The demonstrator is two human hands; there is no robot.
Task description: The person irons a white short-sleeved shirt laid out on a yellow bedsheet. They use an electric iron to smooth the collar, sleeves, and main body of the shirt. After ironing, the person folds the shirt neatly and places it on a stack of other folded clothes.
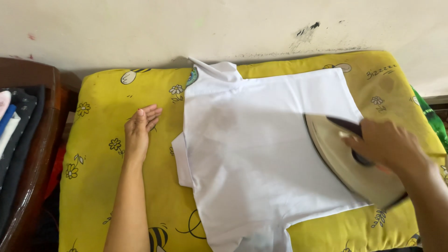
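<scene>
The right hand (pixel 389 147) has its fingers curled tight round the dark handle of the iron (pixel 354 165), whose pale soleplate sits tilted on the lower right part of the white shirt (pixel 252 154); the left hand (pixel 140 130) lies flat and released, fingers together, on the yellow cushion (pixel 93 186) just beside the shirt's folded sleeve, not touching the cloth; the shirt is spread face down across the middle of the cushion, collar toward the wall (pixel 140 28); to press well, I judge the soleplate should come flat, glide in long strokes toward the collar, and the free hand should smooth the fabric ahead while keeping clear; folded clothes (pixel 14 121) wait in a wooden chair (pixel 42 135) at left
</scene>
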